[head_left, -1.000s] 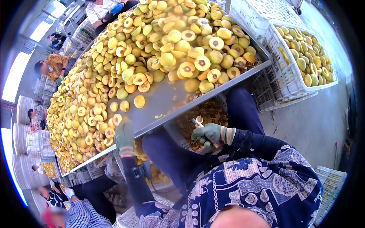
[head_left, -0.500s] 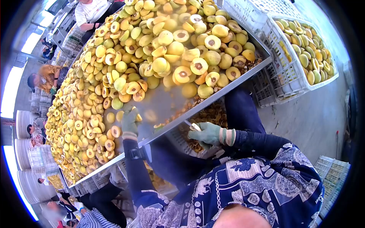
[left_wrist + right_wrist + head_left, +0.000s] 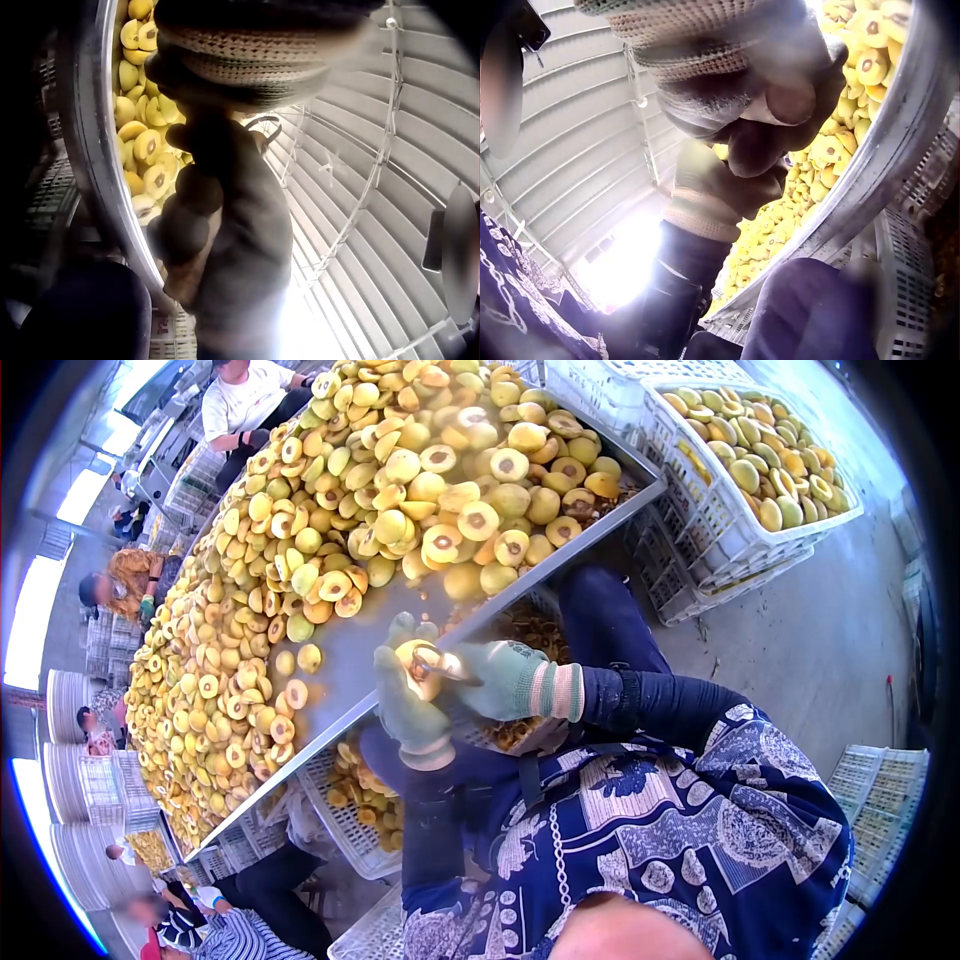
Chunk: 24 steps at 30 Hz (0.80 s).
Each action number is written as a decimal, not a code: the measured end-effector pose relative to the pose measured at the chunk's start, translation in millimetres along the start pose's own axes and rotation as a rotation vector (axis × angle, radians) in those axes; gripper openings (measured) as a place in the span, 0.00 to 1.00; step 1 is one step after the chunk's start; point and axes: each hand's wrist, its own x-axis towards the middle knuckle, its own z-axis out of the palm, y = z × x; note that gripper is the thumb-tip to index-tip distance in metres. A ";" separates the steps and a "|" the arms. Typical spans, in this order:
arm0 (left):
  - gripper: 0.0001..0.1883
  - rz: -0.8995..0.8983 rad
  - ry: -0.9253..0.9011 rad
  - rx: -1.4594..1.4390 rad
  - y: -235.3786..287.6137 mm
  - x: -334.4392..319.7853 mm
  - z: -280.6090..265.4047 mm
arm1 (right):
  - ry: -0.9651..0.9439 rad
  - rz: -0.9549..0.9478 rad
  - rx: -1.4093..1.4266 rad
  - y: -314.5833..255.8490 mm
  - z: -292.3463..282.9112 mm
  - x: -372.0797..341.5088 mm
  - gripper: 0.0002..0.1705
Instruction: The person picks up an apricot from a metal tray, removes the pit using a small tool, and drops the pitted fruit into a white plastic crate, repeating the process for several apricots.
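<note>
Green-gloved, the left hand (image 3: 412, 705) has come back near the metal surface's (image 3: 348, 652) edge, fingers curled round a cut fruit (image 3: 416, 660); a blurred tool (image 3: 447, 666) meets it, handle hidden in the right hand's (image 3: 508, 680) clamped fingers.

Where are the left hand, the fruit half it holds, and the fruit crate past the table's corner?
Left hand (image 3: 410, 710): head view, middle of the glove.
Fruit half (image 3: 406, 653): head view, pale flesh near the rim.
Crate (image 3: 712, 520): head view, slotted side wall.
</note>
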 end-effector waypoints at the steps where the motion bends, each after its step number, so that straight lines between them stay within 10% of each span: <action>1: 0.30 0.040 -0.023 -0.010 -4.0 -1.1 0.9 | 0.009 -0.001 -0.001 0.0 -1.4 -3.5 0.18; 9: 0.14 0.245 0.029 0.336 -17.8 -13.6 4.0 | -0.200 0.032 -0.004 -4.7 -16.1 -21.1 0.17; 19: 0.30 -0.117 -0.228 0.329 0.3 -20.7 6.4 | -0.468 -0.021 -0.307 18.9 -17.9 -31.7 0.21; 24: 0.34 -0.202 -0.119 0.240 -3.8 -30.1 15.6 | -0.565 0.268 0.459 -4.7 -29.9 -44.8 0.20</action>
